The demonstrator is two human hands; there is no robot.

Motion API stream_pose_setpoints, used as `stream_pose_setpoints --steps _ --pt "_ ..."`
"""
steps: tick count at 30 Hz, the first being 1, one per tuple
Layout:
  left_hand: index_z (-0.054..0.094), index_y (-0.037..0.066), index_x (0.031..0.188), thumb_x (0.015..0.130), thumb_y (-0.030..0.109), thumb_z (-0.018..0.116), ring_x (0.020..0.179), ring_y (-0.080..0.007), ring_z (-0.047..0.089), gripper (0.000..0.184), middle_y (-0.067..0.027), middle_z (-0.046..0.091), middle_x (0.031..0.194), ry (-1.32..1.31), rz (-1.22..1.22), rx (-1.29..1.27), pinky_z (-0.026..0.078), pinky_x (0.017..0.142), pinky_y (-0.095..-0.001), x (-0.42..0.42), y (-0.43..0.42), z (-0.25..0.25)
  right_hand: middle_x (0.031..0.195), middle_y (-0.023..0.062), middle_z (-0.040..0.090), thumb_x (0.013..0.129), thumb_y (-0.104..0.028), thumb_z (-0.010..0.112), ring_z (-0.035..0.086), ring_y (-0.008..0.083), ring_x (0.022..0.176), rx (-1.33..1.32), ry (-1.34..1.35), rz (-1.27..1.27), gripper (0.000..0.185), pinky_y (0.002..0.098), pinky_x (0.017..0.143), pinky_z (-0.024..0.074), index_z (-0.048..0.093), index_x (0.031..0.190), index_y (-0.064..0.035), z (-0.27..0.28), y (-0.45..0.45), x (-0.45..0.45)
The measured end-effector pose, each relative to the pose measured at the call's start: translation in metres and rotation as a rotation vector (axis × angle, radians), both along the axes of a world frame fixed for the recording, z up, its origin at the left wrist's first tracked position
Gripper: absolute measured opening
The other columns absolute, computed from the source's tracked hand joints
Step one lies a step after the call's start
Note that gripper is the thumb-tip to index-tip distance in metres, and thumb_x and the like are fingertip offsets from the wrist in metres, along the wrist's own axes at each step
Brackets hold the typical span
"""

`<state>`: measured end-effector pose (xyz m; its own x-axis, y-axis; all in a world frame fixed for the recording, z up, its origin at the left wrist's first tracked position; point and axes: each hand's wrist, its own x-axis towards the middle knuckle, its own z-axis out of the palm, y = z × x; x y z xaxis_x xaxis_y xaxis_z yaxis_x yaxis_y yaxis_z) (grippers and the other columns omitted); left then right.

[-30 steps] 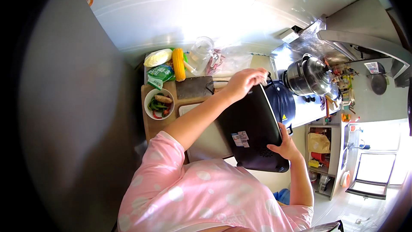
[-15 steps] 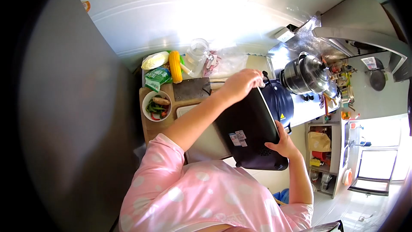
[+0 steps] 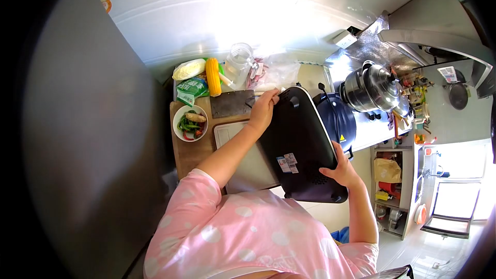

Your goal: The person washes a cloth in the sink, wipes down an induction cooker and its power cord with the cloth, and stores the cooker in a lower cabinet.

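A flat black appliance, which looks like an induction cooker [image 3: 305,144], is held tilted in front of my body, its vented, labelled underside toward me. My left hand [image 3: 264,111] is closed at its upper left edge, fingertips partly hidden. My right hand [image 3: 342,169] grips the lower right edge, thumb lying on the underside. Behind the cooker stands a dark blue pot [image 3: 338,119] with a black cord and plug [image 3: 322,88] over it. Left of the cooker are a white cutting board [image 3: 243,170] and a cleaver [image 3: 231,104].
A bowl of vegetables [image 3: 190,133] sits on a wooden board [image 3: 191,157]. Corn [image 3: 213,77], cabbage [image 3: 188,70], a green packet [image 3: 192,89] and a glass jug [image 3: 238,64] line the wall. A steel pot [image 3: 359,90] stands right, above an open shelf [image 3: 387,191].
My left hand has slid left and slightly down along the cooker's top edge, uncovering its upper corner. The cooker has turned a little; my right hand keeps its grip.
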<state>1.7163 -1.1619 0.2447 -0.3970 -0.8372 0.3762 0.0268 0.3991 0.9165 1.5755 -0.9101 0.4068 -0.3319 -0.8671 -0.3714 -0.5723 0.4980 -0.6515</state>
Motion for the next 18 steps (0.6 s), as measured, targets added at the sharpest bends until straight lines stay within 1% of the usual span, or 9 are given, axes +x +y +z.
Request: stream_pose_setpoints --steps 1,4,7,10,12,15,16,18 --pt "0.058 -0.001 0.112 0.087 -0.006 0.045 0.083 -0.0288 0.060 0.028 -0.0165 0.061 0.090 -0.011 0.015 -0.004 0.047 0.078 -0.0328 0.001 0.001 -0.002 0.120 0.0142 0.055 0.066 -0.006 0.077 0.052 0.0247 0.112 -0.010 -0.004 0.004 0.086 0.0340 0.098 0.0392 0.030 0.139 -0.0066 0.000 0.000 0.000" --pt "0.058 0.002 0.107 0.086 -0.005 0.047 0.090 -0.0331 0.060 0.025 -0.0161 0.062 0.095 -0.003 0.081 0.001 0.048 0.081 -0.0383 0.003 0.005 -0.019 0.120 0.0142 0.055 0.066 -0.006 0.077 0.052 0.0245 0.111 -0.031 -0.014 0.015 0.087 0.0340 0.098 0.0391 0.030 0.139 -0.0064 0.000 -0.002 0.000" --pt "0.059 -0.001 0.107 0.085 -0.006 0.047 0.093 -0.0328 0.059 0.025 -0.0174 0.062 0.097 -0.046 0.140 -0.074 0.046 0.085 -0.0371 0.011 0.010 -0.034 0.120 0.0143 0.055 0.066 -0.005 0.076 0.053 0.0245 0.112 -0.022 -0.014 0.009 0.087 0.0340 0.098 0.0391 0.029 0.139 -0.0062 0.001 -0.001 0.000" --pt "0.060 0.000 0.102 0.081 -0.008 0.051 0.097 -0.0340 0.058 0.025 -0.0164 0.063 0.098 -0.048 0.230 -0.203 0.046 0.087 -0.0388 0.023 0.016 -0.044 0.120 0.0146 0.055 0.066 -0.005 0.076 0.052 0.0245 0.112 -0.001 -0.013 -0.009 0.087 0.0339 0.098 0.0389 0.028 0.140 -0.0059 0.003 -0.002 0.002" --pt "0.061 0.002 0.097 0.077 -0.007 0.054 0.096 -0.0335 0.058 0.023 -0.0138 0.063 0.098 -0.057 0.189 -0.198 0.046 0.086 -0.0391 0.035 0.023 -0.049 0.122 0.0147 0.053 0.066 -0.005 0.076 0.051 0.0242 0.113 0.024 -0.032 -0.039 0.088 0.0338 0.098 0.0386 0.028 0.140 -0.0057 0.005 -0.003 0.002" --pt "0.062 0.003 0.092 0.074 -0.008 0.057 0.095 -0.0326 0.058 0.022 -0.0121 0.064 0.098 -0.076 0.103 -0.177 0.047 0.086 -0.0387 0.051 0.038 -0.055 0.120 0.0183 0.057 0.067 -0.010 0.077 0.055 0.0276 0.113 -0.062 -0.007 -0.034 0.086 0.0341 0.098 0.0402 0.029 0.139 -0.0063 -0.005 0.003 -0.003" --pt "0.062 0.003 0.091 0.074 -0.008 0.058 0.095 -0.0322 0.059 0.021 -0.0120 0.064 0.098 -0.083 0.071 -0.167 0.047 0.086 -0.0385 0.056 0.043 -0.059 0.122 0.0168 0.056 0.066 -0.008 0.077 0.054 0.0260 0.113 -0.055 -0.043 -0.074 0.088 0.0335 0.100 0.0390 0.028 0.140 -0.0064 -0.008 0.005 -0.005" --pt "0.063 0.003 0.091 0.073 -0.007 0.058 0.095 -0.0319 0.059 0.021 -0.0117 0.064 0.098 -0.112 0.051 -0.184 0.047 0.085 -0.0384 0.064 0.052 -0.069 0.122 0.0167 0.056 0.067 -0.008 0.077 0.054 0.0261 0.113 -0.063 -0.022 -0.060 0.088 0.0335 0.100 0.0387 0.028 0.140 -0.0061 -0.010 0.007 -0.006"
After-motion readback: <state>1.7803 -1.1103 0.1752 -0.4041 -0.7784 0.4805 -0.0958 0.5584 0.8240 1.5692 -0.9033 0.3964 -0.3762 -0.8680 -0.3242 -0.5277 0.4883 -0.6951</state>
